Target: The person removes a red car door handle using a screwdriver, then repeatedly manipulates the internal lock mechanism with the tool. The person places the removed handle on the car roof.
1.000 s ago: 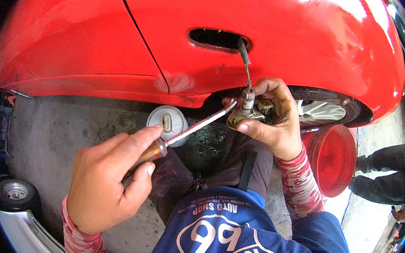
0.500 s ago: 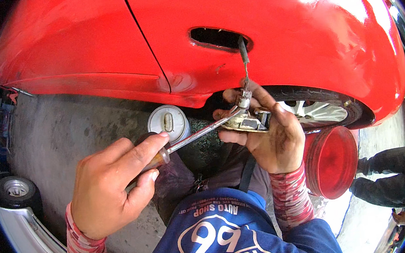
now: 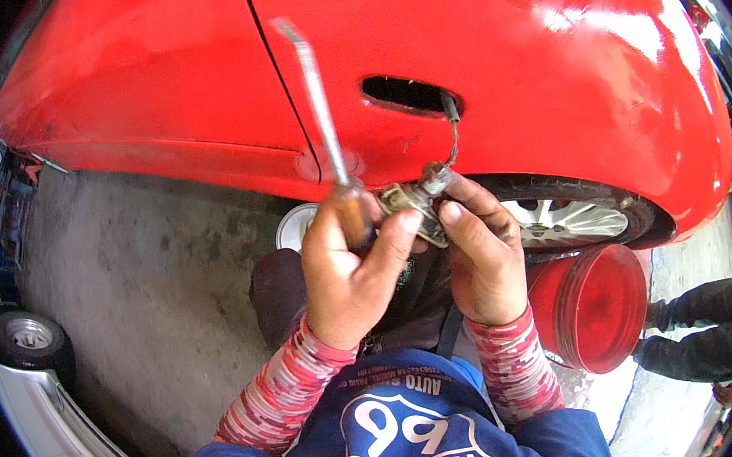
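- Concrete floor [image 3: 141, 276], stained in patches, lies below us.
- Our view's top is filled by a red car [image 3: 500, 66], its panel cut by an oblong hole [image 3: 406, 94].
- A red bucket [image 3: 603, 307] stands beyond our right forearm.
- Our left hand [image 3: 348, 274] has come in beside the right; its fingers wrap the handle of a screwdriver [image 3: 324, 122], and its thumb reaches a grimy fitting [image 3: 414, 199].
- Our right hand [image 3: 485, 257] pinches that fitting between thumb and fingers.
- Our screwdriver's bent tip, at the fitting half a second ago, now points up and away, so we handle the piece with fingers alone.
- Between our hands, below the hole, the fitting hangs on its wire [image 3: 453, 142].
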`<action>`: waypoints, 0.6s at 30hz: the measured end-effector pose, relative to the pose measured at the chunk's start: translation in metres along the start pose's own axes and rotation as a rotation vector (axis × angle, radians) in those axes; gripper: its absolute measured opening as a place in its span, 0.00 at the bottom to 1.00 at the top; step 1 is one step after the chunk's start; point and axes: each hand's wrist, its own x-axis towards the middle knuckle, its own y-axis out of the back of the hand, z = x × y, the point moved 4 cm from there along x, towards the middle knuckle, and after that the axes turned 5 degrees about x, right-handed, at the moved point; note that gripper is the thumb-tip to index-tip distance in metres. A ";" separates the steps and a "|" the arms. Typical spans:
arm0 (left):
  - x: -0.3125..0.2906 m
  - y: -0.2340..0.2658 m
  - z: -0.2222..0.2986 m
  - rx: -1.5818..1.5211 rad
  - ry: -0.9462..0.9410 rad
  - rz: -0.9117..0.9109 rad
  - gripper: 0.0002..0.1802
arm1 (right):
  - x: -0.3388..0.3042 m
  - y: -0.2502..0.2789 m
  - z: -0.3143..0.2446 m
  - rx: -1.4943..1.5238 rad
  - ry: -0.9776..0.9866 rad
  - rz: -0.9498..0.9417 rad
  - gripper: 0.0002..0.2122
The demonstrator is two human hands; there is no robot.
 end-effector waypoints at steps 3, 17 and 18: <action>0.005 0.001 0.009 -0.200 0.103 -0.034 0.11 | 0.009 0.002 -0.010 -0.054 0.024 -0.099 0.16; -0.017 -0.004 0.005 0.066 0.218 -0.163 0.13 | 0.015 0.003 0.015 0.393 -0.237 -0.299 0.22; -0.019 0.001 0.010 0.206 0.166 -0.202 0.13 | 0.016 0.003 0.014 0.421 -0.231 -0.310 0.21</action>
